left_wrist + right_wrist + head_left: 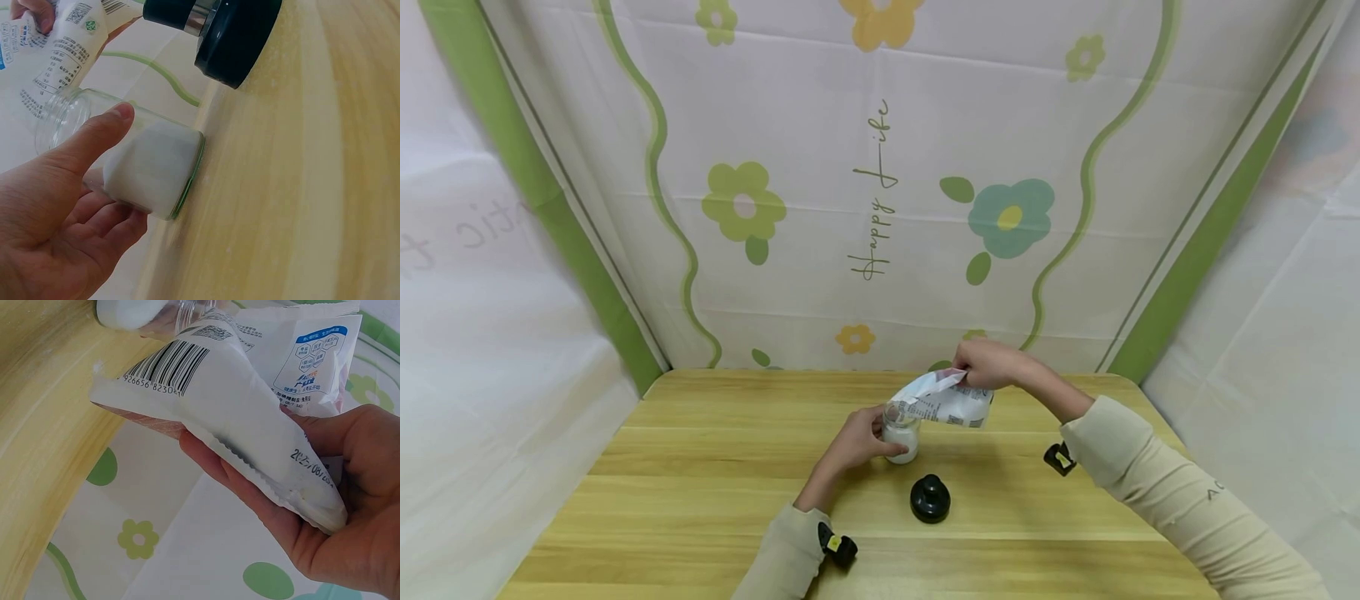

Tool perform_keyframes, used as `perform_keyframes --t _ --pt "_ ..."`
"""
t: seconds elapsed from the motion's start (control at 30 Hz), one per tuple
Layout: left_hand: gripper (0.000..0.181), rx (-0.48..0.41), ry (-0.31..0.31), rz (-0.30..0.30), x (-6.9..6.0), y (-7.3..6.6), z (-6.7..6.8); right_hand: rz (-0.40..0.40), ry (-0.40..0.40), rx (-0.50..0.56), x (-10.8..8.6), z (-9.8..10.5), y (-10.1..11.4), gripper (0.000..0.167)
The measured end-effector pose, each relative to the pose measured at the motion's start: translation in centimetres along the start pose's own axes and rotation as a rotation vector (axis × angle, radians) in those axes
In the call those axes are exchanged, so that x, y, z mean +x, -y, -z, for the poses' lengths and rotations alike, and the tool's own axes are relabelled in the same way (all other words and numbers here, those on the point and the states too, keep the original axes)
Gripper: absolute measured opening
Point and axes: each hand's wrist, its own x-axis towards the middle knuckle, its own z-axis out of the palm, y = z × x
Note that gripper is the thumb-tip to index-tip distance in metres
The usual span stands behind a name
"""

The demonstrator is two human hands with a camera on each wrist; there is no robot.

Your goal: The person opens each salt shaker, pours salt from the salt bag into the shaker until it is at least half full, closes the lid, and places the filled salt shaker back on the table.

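Note:
A clear glass jar stands on the table, partly filled with white powder. My left hand holds it from the left side, thumb across the near side and fingers behind, as the left wrist view shows. Tilted over the jar's mouth is a white printed bag, its narrow end down at the rim. My right hand grips the upper part of the bag; in the right wrist view the bag shows a barcode and a crimped seam. A black lid with a knob sits on the table near the jar.
The wooden table runs back to a white curtain with flower prints. More curtain hangs at both sides. Black wrist devices are strapped at both cuffs.

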Motion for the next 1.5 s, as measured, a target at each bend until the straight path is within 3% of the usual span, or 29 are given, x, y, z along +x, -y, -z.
perform_keyframes --t 1.5 --pt "0.054 0.022 0.006 0.018 -0.03 -0.2 0.09 -0.019 -0.016 -0.053 -0.06 0.0 0.74 0.022"
